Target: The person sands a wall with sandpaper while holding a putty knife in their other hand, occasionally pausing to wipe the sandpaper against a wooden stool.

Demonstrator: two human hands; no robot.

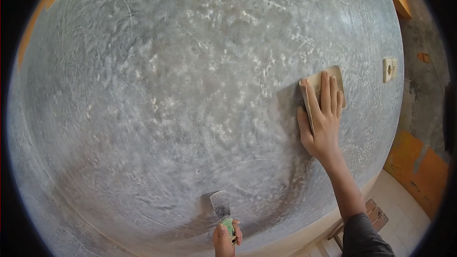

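Grey skim plaster covers the wall (190,90) almost edge to edge, mottled with paler dry patches in the middle and a darker, wetter-looking band low down and around the flat trowel (333,78). That trowel, a thin tan plate, lies pressed against the wall at the upper right, and the right hand (323,119) is spread flat over it, fingers extended upward along the blade and thumb along its left edge, so the hand is pressing on the tool, not gripping round it. To work this pass well, I judge the pressure should stay even across the plate and the leading edge be tipped only slightly, since a corner digging in would score the soft coat. The left hand (226,238), well apart at the bottom centre, is closed around the green handle of a putty knife (221,207) whose metal blade points up and rests near or on the wall; contact I cannot tell. Further out, a pale wall socket (390,69) sits on bare rough render at the right, orange paint (414,166) shows below it, and a wooden stool (371,214) stands on the pale floor tiles (400,209).
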